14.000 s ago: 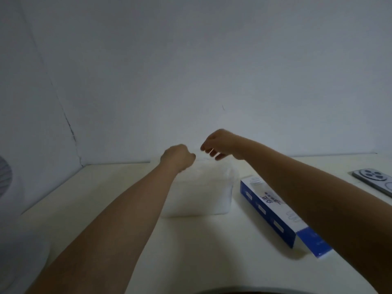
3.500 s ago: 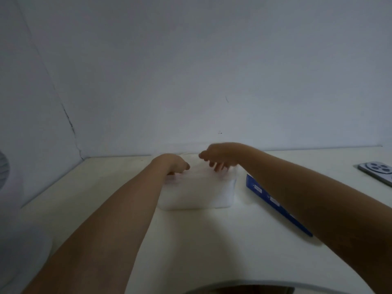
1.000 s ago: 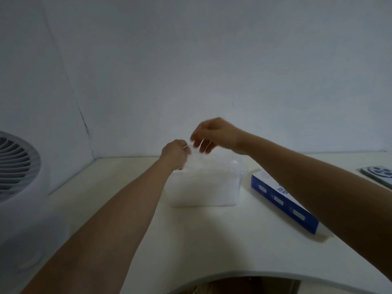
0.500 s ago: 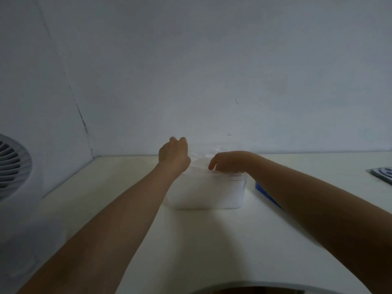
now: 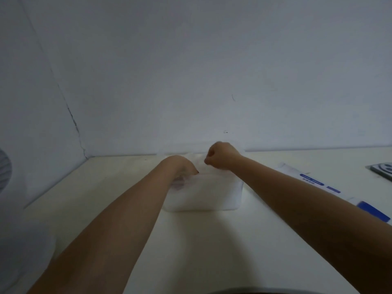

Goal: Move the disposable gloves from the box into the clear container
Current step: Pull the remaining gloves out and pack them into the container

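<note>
The clear container [image 5: 212,198] stands mid-table, filled with a whitish mass of disposable gloves [image 5: 197,159] that rises above its rim at the back. My left hand [image 5: 177,166] bends down at the wrist into the container's left end; its fingers show dimly through the wall, pointing down into the gloves. My right hand [image 5: 220,155] is a fist above the far rim and seems to pinch thin glove film. The blue-and-white glove box [image 5: 314,182] lies flat to the right, partly behind my right forearm.
A grey remote-like device [image 5: 382,170] lies at the far right edge. A white fan [image 5: 5,172] with its base stands at the left edge. The wall runs close behind the container. The table's front edge curves below my arms.
My left hand has dropped from the container's left rim down into it. My right hand has lifted off the gloves and closed into a fist above the far rim.
</note>
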Tool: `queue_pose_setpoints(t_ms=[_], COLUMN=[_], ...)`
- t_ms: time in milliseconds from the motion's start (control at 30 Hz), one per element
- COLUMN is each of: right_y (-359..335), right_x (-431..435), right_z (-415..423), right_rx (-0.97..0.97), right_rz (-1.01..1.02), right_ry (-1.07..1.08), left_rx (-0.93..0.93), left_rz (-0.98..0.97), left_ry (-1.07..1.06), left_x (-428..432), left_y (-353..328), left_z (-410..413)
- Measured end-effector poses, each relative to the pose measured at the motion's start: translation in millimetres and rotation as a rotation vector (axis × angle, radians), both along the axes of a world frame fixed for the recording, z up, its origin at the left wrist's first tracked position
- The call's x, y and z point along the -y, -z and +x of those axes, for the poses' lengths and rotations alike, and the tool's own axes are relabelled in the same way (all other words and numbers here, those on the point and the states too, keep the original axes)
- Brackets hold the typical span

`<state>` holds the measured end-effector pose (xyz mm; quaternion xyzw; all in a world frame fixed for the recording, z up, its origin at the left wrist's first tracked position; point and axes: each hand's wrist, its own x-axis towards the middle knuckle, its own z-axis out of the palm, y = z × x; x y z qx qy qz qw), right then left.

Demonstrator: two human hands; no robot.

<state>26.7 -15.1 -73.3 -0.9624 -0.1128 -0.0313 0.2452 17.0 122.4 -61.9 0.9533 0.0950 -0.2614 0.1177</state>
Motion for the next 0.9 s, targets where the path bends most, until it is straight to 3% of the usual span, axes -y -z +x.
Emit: queue_pose_setpoints(t_ms=[67,133,167,233,300,433,600,733,900], right_y=[-0.6,-3.1,-3.5,-3.4,-2.7,-6.1,-6.4,-26.9,-56.6], right_x=[2.3,2.2,1.3,-2.0,-2.2,-1.8,-2.4,7.6,49.1], right_z=[2.7,2.1,0.0,-3.8,-3.8,-5.0,-6.6,-9.6,-25.2], right_rx=[0.084,-0.060,-0.184,-0.393,-0.464,-0.533,-0.336,-0.040,0.163], right_rz=[0.154,0.295,0.291,0.062,-0.088,-0.035,0.066,0.386,0.413], right_ry=[-0.002,-0.076,-0.109,-0.109,-0.075,-0.057,-0.043,-0.114,-0.041], left_rx=[-0.030,-0.006,0.010,0.073,0.144,0.126,0.272,0.690,1.094], left_rz=[-0.036,-0.040,-0.014,0.018,0.048,-0.030,-0.062,-0.018,-0.066], left_ry=[-0.049,-0.043,-0.031,-0.006,-0.004,-0.071,-0.051,-0.045,-0.002], left_x=[-1.3,0.4,2.0,4.5,5.4,6.6,5.1,1.6,31.8], left_y=[1.7,4.6,5.0,4.8,2.8,0.5,0.3,5.3,-13.1], left_z=[4.8,7.1,7.0,3.7,-2.8,-9.5,-15.2,-15.2,-36.1])
